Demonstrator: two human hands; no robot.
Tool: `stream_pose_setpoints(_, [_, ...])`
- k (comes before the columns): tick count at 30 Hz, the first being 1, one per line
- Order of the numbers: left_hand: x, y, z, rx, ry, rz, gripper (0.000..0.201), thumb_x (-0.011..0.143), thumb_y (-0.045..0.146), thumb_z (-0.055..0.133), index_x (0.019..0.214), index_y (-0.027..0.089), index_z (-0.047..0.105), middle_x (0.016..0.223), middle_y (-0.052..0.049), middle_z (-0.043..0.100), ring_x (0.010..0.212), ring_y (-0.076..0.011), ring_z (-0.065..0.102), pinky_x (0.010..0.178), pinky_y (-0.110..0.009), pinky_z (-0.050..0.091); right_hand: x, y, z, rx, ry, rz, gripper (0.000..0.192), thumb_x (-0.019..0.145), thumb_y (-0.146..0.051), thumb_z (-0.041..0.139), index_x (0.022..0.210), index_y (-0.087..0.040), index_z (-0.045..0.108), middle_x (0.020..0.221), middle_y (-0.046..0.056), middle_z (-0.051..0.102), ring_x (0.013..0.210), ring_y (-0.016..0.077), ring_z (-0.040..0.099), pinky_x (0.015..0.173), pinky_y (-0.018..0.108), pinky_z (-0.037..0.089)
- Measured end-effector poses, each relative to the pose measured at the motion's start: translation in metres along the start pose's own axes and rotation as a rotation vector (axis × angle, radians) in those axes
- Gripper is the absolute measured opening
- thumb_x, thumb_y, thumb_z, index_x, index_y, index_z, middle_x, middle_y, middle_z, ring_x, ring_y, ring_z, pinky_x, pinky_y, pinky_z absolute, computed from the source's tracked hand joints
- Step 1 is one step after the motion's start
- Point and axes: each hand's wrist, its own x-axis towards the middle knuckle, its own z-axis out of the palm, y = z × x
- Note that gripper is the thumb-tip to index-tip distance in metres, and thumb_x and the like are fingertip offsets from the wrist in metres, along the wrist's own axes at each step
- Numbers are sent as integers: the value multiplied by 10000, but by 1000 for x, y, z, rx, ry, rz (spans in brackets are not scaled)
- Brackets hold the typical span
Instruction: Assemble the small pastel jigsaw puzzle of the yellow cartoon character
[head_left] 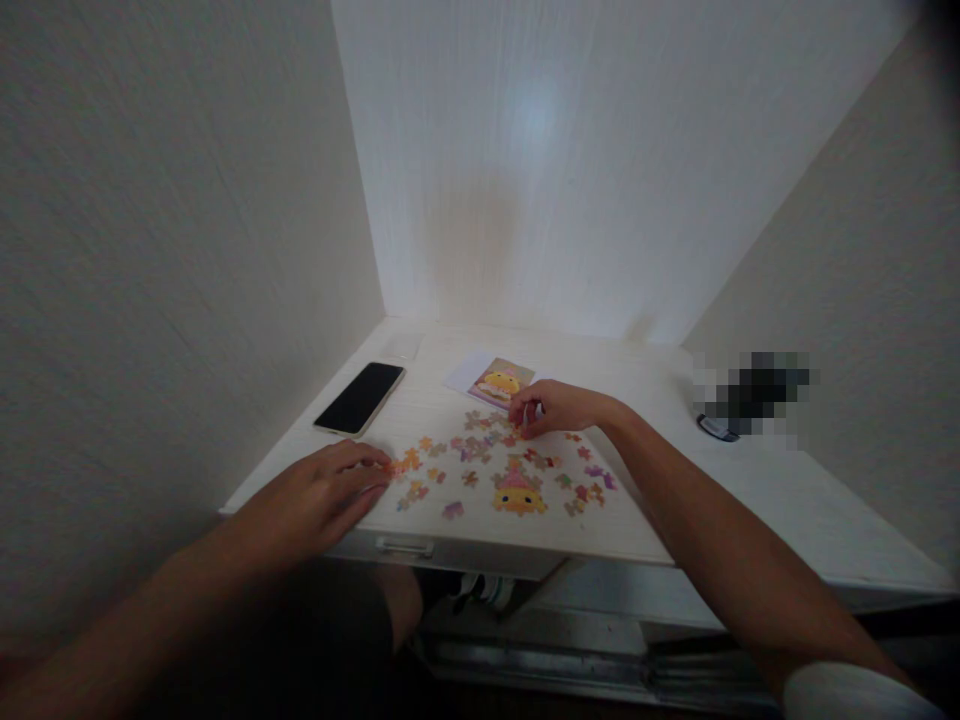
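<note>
our right hand (559, 405), nearer than our left hand (336, 487), sits just beyond the joined chick (517, 492), fingers curled, though whether either hand grips we cannot tell.

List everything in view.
Loose puzzle pieces: many, multicoloured, front
Joined section: one, mostly yellow, near edge
Picture card: one, multicoloured, beyond pieces
Phone: one, black, left
Clear sheet: one, transparent, behind phone
Desk: one, white, centre
Drawer handle: one, pale, front
Walls: three, whitish, around
Pixelated object: one, dark, right
Dim items: uncounted, colour unclear, under desk
Leg: one, bare, below
Sleeve: one, white, right arm
Left hand: one, bare, leftmost pieces
Right hand: one, bare, near card
</note>
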Motion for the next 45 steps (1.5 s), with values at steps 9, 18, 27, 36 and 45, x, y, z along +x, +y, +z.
stream_pose_setpoints(9, [1,2,-2,4,-29,3,261,946,228,496,1117,193,689,1163,-110,659,1046,-218,635,903,-374,550,0,-7,-1,82,-14,51,214,770,-322,690,916,-173,737,787,28,713,664,129,611,608,246,461])
stream_pose_setpoints(18, [-4,-4,-3,4,-27,-12,275,951,273,497,1130,218,699,1169,-91,664,1057,-224,634,915,-365,540,1,-5,0,469,151,94,266,726,-314,759,944,-166,722,847,36,728,731,129,649,676,257,500])
stream_pose_setpoints(27, [-3,-5,-2,-20,-54,-39,286,954,309,492,1135,224,696,1186,-84,660,1062,-223,631,924,-361,536,5,-5,3,660,136,99,365,666,-284,816,983,-158,685,862,31,720,722,117,664,705,258,537])
stream_pose_setpoints(36, [-4,-8,9,-25,-20,8,290,943,254,503,1163,227,688,1227,-81,654,1119,-226,612,981,-386,505,9,-10,10,601,152,109,340,672,-316,815,935,-143,684,811,41,730,675,121,664,649,257,533])
stream_pose_setpoints(45, [1,-5,13,-64,-2,2,285,973,247,464,1133,177,689,1139,-103,660,1053,-220,607,942,-374,497,51,-66,53,470,130,-32,251,730,-348,767,868,-159,677,726,15,693,610,104,621,588,238,502])
